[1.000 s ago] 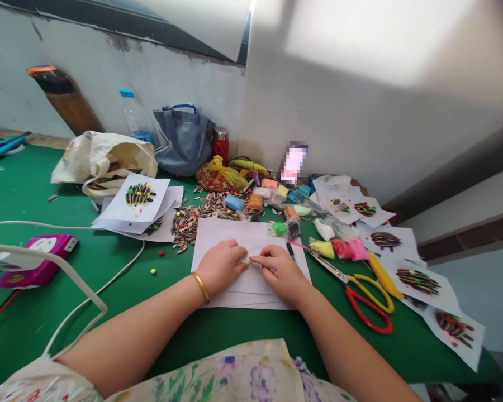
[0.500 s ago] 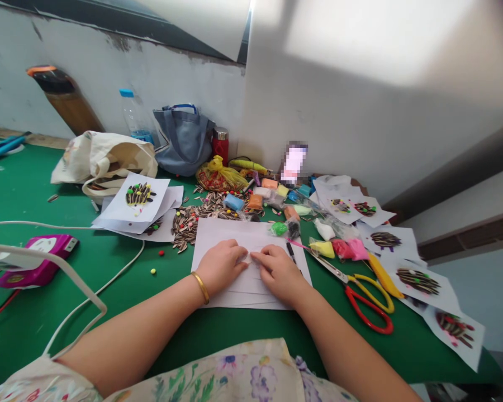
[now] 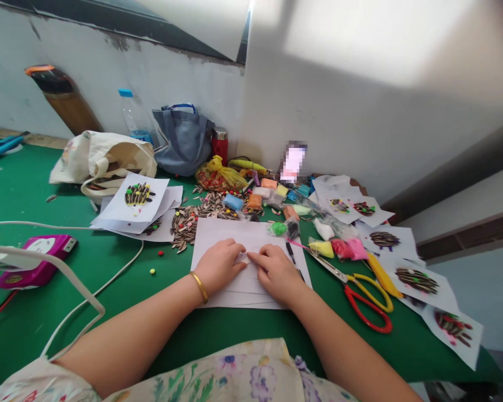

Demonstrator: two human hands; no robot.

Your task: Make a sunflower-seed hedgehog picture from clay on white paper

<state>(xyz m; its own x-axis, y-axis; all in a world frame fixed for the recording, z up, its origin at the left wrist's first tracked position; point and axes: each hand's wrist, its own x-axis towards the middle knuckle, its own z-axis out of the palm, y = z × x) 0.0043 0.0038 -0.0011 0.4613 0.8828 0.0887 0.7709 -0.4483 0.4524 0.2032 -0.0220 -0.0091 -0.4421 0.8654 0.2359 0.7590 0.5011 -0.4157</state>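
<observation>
White sheets of paper (image 3: 218, 234) lie stacked on the green table in front of me. My left hand (image 3: 224, 262) rests on the stack, fingers curled and thumb drawn in towards them. Facing it, my right hand (image 3: 276, 271) has its fingers bent, the index fingertip pointing at the left fingertips. Between the fingertips is something small and whitish, too faint against the paper to name. A black pen (image 3: 291, 254) lies on the paper just beyond my right hand. Above the sheets sits a pile of sunflower seeds (image 3: 188, 220) mixed with small coloured balls.
Scissors (image 3: 360, 290) and packets of coloured clay (image 3: 322, 248) lie to the right, beside seed-decorated papers (image 3: 423, 282). More decorated sheets (image 3: 138, 215) are at left, near a cloth bag (image 3: 121, 151). A white cable (image 3: 77, 279) crosses by my left arm. A phone (image 3: 293, 162) leans against the wall.
My right hand has shifted very slightly left along the paper. The left hand stays nearly in place, and nothing else has visibly moved.
</observation>
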